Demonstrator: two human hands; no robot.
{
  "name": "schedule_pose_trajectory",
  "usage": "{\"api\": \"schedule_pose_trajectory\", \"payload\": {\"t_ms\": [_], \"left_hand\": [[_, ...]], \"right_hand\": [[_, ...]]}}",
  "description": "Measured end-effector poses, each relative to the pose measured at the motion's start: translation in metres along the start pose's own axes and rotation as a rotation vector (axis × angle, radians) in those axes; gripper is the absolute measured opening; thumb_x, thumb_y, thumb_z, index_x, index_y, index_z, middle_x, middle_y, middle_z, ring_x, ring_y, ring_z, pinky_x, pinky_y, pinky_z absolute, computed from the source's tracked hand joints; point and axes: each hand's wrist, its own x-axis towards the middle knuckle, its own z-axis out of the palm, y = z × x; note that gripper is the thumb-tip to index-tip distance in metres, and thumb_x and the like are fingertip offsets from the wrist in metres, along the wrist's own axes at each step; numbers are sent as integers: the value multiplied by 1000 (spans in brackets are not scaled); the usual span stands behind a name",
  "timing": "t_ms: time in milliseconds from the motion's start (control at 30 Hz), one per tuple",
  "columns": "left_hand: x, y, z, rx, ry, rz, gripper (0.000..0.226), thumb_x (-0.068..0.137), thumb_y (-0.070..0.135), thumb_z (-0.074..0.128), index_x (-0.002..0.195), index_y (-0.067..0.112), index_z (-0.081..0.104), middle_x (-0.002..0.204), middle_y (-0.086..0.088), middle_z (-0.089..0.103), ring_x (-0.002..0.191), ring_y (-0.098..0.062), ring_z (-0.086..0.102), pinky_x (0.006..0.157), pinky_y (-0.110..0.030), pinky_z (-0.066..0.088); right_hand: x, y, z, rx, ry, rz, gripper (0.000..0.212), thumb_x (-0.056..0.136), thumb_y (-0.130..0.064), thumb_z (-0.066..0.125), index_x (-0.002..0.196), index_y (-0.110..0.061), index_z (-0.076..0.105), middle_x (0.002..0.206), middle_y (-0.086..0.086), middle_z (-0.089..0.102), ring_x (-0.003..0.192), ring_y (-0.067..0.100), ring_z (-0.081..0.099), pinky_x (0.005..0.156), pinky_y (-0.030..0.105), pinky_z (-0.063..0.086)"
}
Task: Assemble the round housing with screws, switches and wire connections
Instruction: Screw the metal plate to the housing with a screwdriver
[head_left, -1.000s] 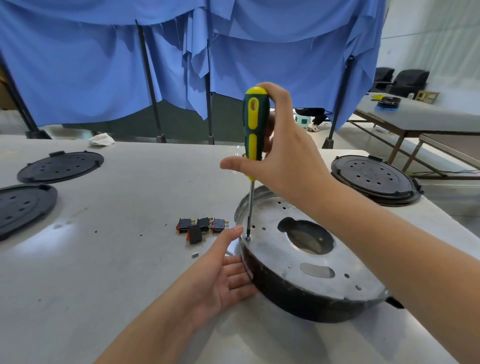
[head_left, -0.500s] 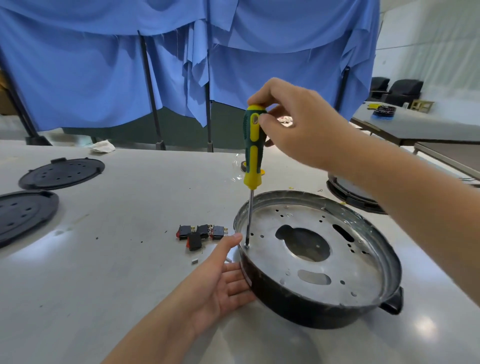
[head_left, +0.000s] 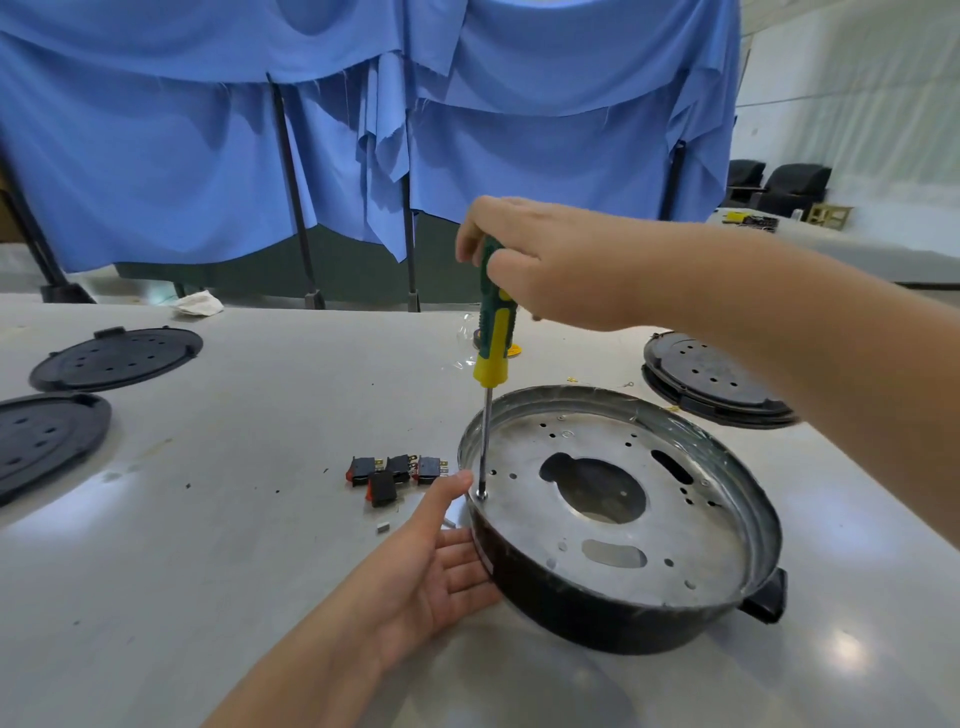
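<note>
Head view: right hand (head_left: 545, 265) grips screwdriver (head_left: 491, 332) – left hand (head_left: 431, 561), fingers straight, steadies round housing (head_left: 597, 613) – no writing legible

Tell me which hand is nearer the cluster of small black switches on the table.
Left. The left hand rests against the housing just right of the switches; the right hand grips the screwdriver handle well above them.

blue curtain (head_left: 156, 171), 2 black chairs (head_left: 779, 182), crumpled white cloth (head_left: 200, 303)

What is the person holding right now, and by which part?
The right hand grips the screwdriver by the top of its green-and-yellow handle. The left hand grips nothing; its open fingers rest against the round housing.
</note>
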Motion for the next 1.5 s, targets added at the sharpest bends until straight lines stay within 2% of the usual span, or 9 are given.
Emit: {"api": "schedule_pose_trajectory", "payload": {"t_ms": [267, 467, 667, 833, 1033, 1200, 1267, 1400, 1500], "left_hand": [[1, 0, -1, -7, 14, -2, 88, 55, 51, 78, 117, -8, 55, 105, -24, 71, 94, -34, 72, 66, -37, 60], [4, -1, -4, -3, -6, 5, 85, 58, 52, 77, 116, -7, 56, 107, -25, 71, 98, -35, 71, 74, -41, 61], [4, -2, -3, 4, 18, 9, 86, 55, 52, 77, 114, -8, 58, 105, -24, 71, 96, -35, 71, 73, -40, 61], [4, -1, -3, 1, 19, -3, 89, 54, 52, 78, 117, -7, 55, 105, -24, 72, 95, -34, 72, 70, -40, 61], [4, -1, -2, -4, 24, -1, 93, 49, 51, 79, 116, -8, 55, 104, -25, 71, 93, -35, 72, 67, -38, 61], [5, -1, -1, -14, 24, 3, 92, 48, 50, 79, 116, -8, 55, 104, -25, 71, 94, -35, 72, 66, -39, 61], [5, -1, -2, -7, 20, 2, 91, 48, 50, 79, 115, -8, 56, 104, -25, 72, 94, -34, 72, 67, -39, 61], [5, -2, -4, -6, 3, 8, 88, 52, 51, 79, 114, -8, 56, 106, -25, 71, 97, -35, 71, 70, -39, 61], [5, -2, -4, -12, -12, 3, 88, 55, 51, 78, 115, -8, 56, 107, -25, 71, 98, -35, 70, 70, -39, 61]], "right_hand": [[2, -6, 5, -520, 286, -95, 52, 91, -62, 34, 64, -19, 33, 56, -2, 39, 49, 15, 34, 47, 29, 22], [6, -5, 4, 108, 30, -31, 29, 100, -26, 35, 124, -21, 50, 102, -4, 58, 83, 8, 55, 68, 12, 43], [2, -2, 5, -551, 302, -66, 54, 91, -64, 30, 65, -17, 36, 56, 0, 40, 49, 17, 34, 47, 29, 22], [2, -6, -1, -59, 46, 12, 29, 99, -27, 31, 114, -18, 54, 94, 5, 60, 71, 18, 54, 60, 28, 42], [-3, -7, -3, -544, 238, -49, 57, 92, -62, 32, 60, -14, 35, 55, 1, 37, 50, 18, 33, 46, 29, 22], [-1, -13, 0, 64, 17, -55, 31, 101, -22, 30, 117, -17, 56, 105, 3, 61, 92, 14, 56, 70, 21, 39], [0, -15, 0, 134, 45, -131, 25, 100, -26, 40, 116, -20, 59, 86, -6, 62, 70, -3, 54, 61, 9, 39], [0, -9, 9, -513, 316, -94, 55, 90, -65, 34, 65, -17, 40, 54, -2, 39, 48, 16, 34, 46, 27, 24], [0, -6, 12, -457, 303, -91, 43, 98, -50, 26, 75, -18, 42, 70, 3, 52, 60, 22, 47, 52, 32, 31]]}}
